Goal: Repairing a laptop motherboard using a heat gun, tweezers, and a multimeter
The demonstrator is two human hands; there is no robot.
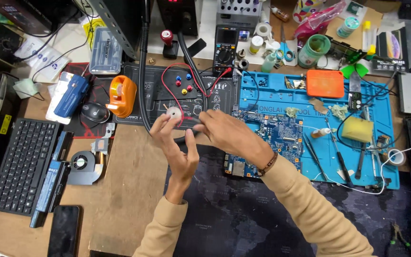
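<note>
Cluttered wooden workbench (120, 190), blue repair mat (381, 176), dark desk mat (224, 219).

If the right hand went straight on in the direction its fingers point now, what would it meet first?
The right hand points toward the picture's left, so it would probably first meet the small white round object pinched in the left hand. The fingertips of both hands are already very close; depth is unclear from above.

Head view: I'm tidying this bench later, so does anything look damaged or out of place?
A bare blue circuit board lies half off the blue mat, and a loose cooling fan sits beside the keyboard.
</note>
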